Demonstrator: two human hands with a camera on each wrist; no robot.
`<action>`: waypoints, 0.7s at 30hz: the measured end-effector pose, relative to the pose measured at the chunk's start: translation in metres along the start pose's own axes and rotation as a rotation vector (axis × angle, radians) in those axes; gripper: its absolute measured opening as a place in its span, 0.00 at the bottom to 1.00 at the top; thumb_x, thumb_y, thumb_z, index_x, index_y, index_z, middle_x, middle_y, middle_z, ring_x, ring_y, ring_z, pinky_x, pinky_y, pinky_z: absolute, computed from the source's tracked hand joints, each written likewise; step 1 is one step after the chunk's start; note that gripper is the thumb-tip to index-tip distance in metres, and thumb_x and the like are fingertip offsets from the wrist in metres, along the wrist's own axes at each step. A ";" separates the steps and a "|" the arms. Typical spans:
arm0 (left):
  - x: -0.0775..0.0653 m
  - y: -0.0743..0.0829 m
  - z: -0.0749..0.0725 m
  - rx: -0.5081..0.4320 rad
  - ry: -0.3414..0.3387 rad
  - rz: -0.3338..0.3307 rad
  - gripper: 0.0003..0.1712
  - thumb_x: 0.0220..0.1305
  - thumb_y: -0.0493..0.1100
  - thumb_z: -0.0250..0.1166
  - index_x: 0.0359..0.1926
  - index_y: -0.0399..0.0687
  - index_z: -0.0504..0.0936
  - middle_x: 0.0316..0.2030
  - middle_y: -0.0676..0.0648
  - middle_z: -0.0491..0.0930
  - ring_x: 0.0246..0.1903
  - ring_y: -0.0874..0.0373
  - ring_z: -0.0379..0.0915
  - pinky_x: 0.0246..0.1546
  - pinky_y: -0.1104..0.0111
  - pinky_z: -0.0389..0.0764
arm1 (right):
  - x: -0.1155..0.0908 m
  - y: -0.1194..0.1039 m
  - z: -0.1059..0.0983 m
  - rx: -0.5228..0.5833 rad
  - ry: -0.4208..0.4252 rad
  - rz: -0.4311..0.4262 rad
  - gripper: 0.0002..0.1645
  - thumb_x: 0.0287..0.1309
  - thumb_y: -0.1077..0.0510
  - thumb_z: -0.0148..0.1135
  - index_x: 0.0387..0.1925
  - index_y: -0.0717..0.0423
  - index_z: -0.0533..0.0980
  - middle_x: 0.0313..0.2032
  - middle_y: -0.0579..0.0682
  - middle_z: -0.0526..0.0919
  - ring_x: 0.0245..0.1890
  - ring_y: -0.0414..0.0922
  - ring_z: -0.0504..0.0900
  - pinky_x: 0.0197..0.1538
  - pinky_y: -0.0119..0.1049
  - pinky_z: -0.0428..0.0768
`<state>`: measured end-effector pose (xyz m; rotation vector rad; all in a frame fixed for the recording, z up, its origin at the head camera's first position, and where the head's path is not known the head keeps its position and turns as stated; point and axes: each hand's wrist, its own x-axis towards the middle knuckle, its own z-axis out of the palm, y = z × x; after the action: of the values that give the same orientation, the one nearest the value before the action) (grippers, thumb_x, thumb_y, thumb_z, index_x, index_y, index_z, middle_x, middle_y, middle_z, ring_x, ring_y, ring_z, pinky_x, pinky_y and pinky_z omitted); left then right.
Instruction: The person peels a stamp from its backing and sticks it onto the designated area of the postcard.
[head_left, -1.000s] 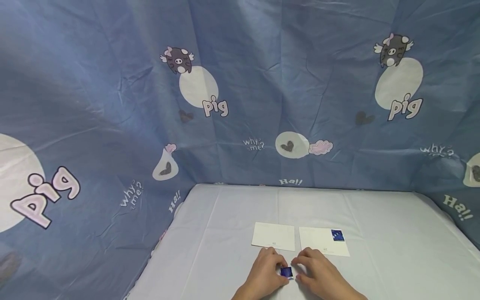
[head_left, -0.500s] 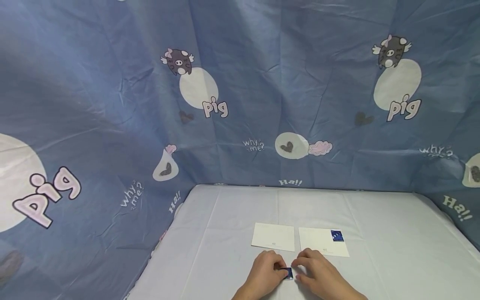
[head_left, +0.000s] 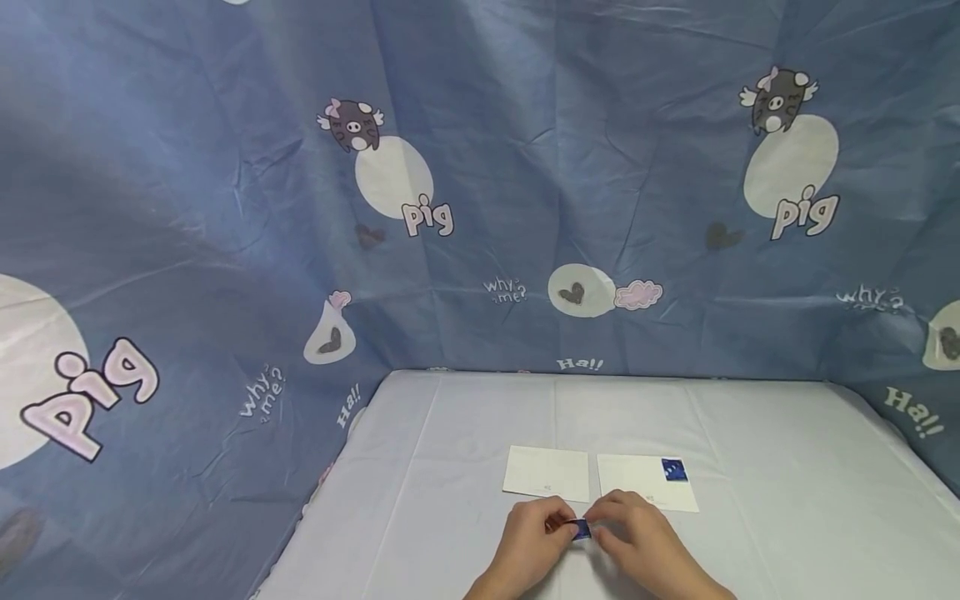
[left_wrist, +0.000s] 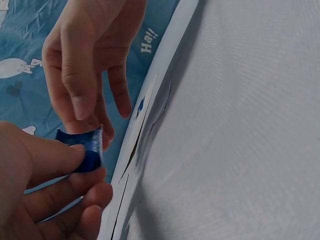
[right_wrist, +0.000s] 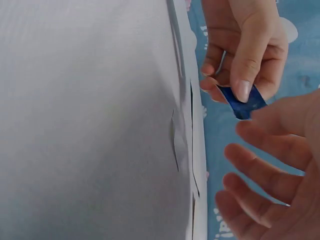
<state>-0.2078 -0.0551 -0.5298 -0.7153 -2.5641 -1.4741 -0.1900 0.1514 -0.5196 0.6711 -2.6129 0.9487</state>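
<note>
My left hand (head_left: 527, 537) pinches a small blue stamp (head_left: 582, 529) between thumb and fingers. In the left wrist view the stamp (left_wrist: 92, 150) is slightly curved, with a pale edge along its right side. My right hand (head_left: 637, 533) hovers just to its right, fingers loosely bent and spread. The right wrist view shows one digit of that right hand (right_wrist: 270, 165) overlapping a corner of the stamp (right_wrist: 250, 106). Both hands are raised over the white cloth, on the near side of two cream cards.
The left card (head_left: 546, 472) is blank but for a small print at its lower edge. On the right card (head_left: 626, 479) a blue stamp (head_left: 673, 470) sits in the upper right corner. A blue patterned curtain (head_left: 480, 183) stands behind the white-covered table (head_left: 450, 467).
The left hand has tightened its pinch and carried the stamp up and slightly forward. My right hand has moved a little forward and stays close beside it. The cards have not moved.
</note>
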 end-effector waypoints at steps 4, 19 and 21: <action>0.001 0.001 -0.001 -0.030 0.034 0.012 0.07 0.59 0.36 0.73 0.31 0.54 0.86 0.26 0.65 0.81 0.26 0.72 0.74 0.27 0.76 0.76 | 0.003 -0.001 -0.001 0.126 0.010 0.024 0.14 0.56 0.64 0.71 0.38 0.39 0.85 0.38 0.29 0.83 0.40 0.33 0.81 0.41 0.37 0.83; 0.001 0.007 -0.003 -0.295 0.116 -0.039 0.16 0.56 0.36 0.75 0.32 0.51 0.73 0.27 0.58 0.85 0.22 0.67 0.77 0.25 0.74 0.79 | 0.006 -0.007 -0.011 0.592 -0.076 0.234 0.09 0.64 0.52 0.68 0.39 0.53 0.87 0.39 0.47 0.89 0.37 0.41 0.86 0.39 0.36 0.85; 0.000 0.008 -0.003 -0.308 0.121 -0.030 0.16 0.56 0.37 0.75 0.31 0.51 0.73 0.27 0.58 0.85 0.22 0.67 0.76 0.24 0.74 0.78 | 0.007 -0.007 -0.012 0.649 -0.089 0.262 0.10 0.64 0.53 0.68 0.39 0.56 0.87 0.39 0.50 0.89 0.36 0.42 0.86 0.40 0.37 0.85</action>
<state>-0.2049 -0.0541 -0.5216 -0.5992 -2.2947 -1.8849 -0.1910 0.1522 -0.5047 0.5134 -2.4889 1.9253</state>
